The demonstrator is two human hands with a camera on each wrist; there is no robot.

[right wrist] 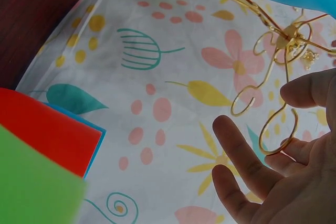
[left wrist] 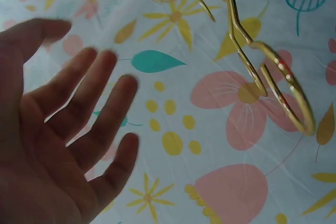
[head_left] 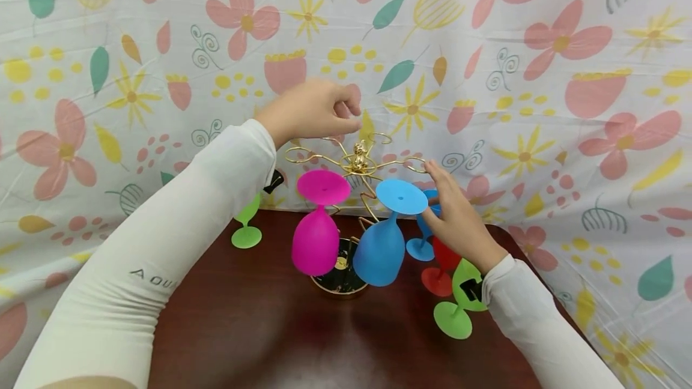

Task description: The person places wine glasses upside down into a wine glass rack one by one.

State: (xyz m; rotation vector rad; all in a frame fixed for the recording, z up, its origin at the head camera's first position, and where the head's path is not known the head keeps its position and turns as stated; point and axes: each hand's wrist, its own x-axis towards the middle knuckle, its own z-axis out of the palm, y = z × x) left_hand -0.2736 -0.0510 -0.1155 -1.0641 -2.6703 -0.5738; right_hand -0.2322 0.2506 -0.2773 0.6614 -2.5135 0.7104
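A gold wire rack (head_left: 359, 164) with looped arms stands on a round black base. From it hang a magenta goblet (head_left: 316, 242) and a blue goblet (head_left: 380, 251), both upside down. My left hand (head_left: 313, 111) is raised above the rack's left side, holding nothing; the left wrist view shows its fingers (left wrist: 102, 111) loosely bent and apart from the gold hook (left wrist: 283, 82). My right hand (head_left: 459, 218) is at the rack's right side, fingers extended. Its fingertips appear to touch an end loop (right wrist: 278, 129), while the thumb lies near the blue goblet's foot.
Right of the rack, on the dark table (head_left: 259, 329), stand another blue goblet (head_left: 420, 249), a red goblet (head_left: 437, 281) and a green goblet (head_left: 453, 320). A second green goblet (head_left: 246, 236) stands at the left, partly behind my left sleeve. Flowered cloth (head_left: 178, 77) hangs behind.
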